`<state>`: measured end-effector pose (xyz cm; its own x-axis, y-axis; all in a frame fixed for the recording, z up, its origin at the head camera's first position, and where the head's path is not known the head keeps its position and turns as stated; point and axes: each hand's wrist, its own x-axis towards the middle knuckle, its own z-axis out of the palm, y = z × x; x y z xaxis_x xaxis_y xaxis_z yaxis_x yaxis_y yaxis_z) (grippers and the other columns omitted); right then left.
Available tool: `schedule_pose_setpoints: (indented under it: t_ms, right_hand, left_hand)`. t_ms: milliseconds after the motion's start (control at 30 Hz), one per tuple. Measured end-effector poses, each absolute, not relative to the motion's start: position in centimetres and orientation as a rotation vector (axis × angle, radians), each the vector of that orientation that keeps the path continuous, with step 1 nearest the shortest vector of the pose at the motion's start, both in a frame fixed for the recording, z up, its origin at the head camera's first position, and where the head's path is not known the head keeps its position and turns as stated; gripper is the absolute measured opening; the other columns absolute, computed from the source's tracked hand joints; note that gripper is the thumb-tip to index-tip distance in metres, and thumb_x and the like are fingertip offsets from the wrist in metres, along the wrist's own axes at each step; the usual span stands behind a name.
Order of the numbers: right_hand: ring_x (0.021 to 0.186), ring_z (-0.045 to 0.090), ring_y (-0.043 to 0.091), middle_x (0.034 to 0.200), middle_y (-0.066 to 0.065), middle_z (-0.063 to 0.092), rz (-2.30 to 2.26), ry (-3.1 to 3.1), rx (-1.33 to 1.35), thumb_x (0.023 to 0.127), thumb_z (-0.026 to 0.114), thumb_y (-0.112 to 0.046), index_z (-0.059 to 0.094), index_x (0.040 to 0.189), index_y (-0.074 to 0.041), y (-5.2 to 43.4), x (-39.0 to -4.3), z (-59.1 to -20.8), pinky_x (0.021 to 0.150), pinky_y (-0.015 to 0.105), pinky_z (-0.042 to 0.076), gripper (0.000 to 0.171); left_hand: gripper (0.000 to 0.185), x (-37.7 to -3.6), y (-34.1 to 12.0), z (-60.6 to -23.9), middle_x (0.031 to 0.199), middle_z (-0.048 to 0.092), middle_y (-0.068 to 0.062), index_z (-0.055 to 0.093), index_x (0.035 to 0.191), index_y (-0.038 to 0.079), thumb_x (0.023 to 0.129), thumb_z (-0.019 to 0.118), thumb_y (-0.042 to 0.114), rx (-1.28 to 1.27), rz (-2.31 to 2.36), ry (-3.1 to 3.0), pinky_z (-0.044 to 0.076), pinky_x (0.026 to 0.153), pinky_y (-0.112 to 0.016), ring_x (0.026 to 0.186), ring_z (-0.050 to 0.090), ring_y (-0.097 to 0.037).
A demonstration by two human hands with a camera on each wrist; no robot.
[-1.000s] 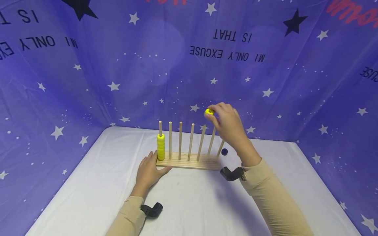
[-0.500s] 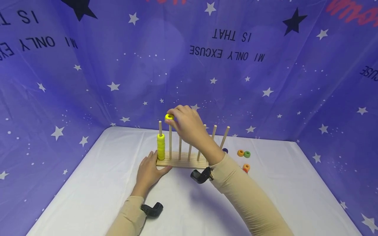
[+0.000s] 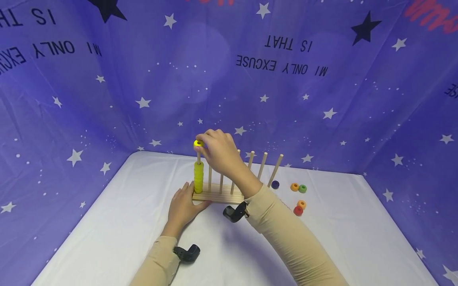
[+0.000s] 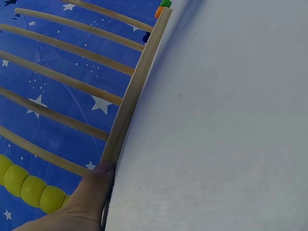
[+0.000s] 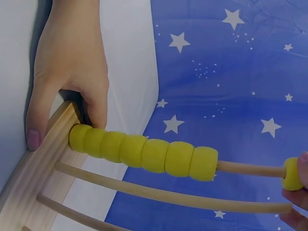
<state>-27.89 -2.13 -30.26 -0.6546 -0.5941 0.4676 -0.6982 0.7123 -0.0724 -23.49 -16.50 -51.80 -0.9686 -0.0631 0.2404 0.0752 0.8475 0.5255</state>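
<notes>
My right hand (image 3: 222, 153) pinches a yellow bead (image 3: 198, 143) between thumb and fingers. The bead sits at the tip of the leftmost peg of a wooden peg stand (image 5: 60, 178). Lower on that peg, a stack of several yellow beads (image 5: 155, 155) reaches down to the base, with bare peg (image 5: 250, 168) between stack and held bead. My left hand (image 3: 182, 206) grips the left end of the base, its thumb (image 4: 94, 185) along the front edge and fingers round the end. In the head view my right hand and forearm hide parts of the other pegs.
To the right of the stand on the white tabletop (image 3: 343, 222) lie a dark blue bead (image 3: 275, 184), an orange bead (image 3: 294, 187) beside a green bead (image 3: 302, 188), and another orange bead (image 3: 301, 204) by a red bead (image 3: 298, 211). A blue star-printed cloth (image 3: 229, 79) stands behind.
My right hand has moved left with the yellow bead, from above the stand's right side to the leftmost peg's top. The left hand keeps its place at the base. The view has shifted slightly.
</notes>
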Motion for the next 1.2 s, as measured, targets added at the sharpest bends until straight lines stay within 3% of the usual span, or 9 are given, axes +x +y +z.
schedule_pose_setpoints:
  t_ms: [367, 1200]
  right_hand:
    - [0.11, 0.056, 0.015, 0.119, -0.007, 0.066, 0.309, -2.55, 0.988, 0.092, 0.057, -0.041, 0.061, 0.125, -0.022, -1.88, -27.87, -30.51, 0.094, 0.037, 0.043, 0.039]
    - [0.109, 0.056, 0.013, 0.118, -0.007, 0.068, 0.382, -2.54, 1.003, 0.091, 0.061, -0.036, 0.063, 0.125, -0.021, -1.38, -27.89, -30.81, 0.095, 0.037, 0.04, 0.036]
  left_hand:
    - [0.1, -23.5, -16.52, -51.76, 0.147, 0.042, -0.017, 0.034, 0.146, 0.009, 0.073, 0.065, 0.069, 0.012, -0.828, -2.795, 0.021, 0.119, -0.048, 0.141, 0.031, -0.033]
    - [0.099, -23.36, -16.37, -51.59, 0.146, 0.043, -0.018, 0.034, 0.146, 0.007, 0.073, 0.065, 0.068, -0.003, -0.818, -2.785, 0.022, 0.118, -0.049, 0.14, 0.033, -0.035]
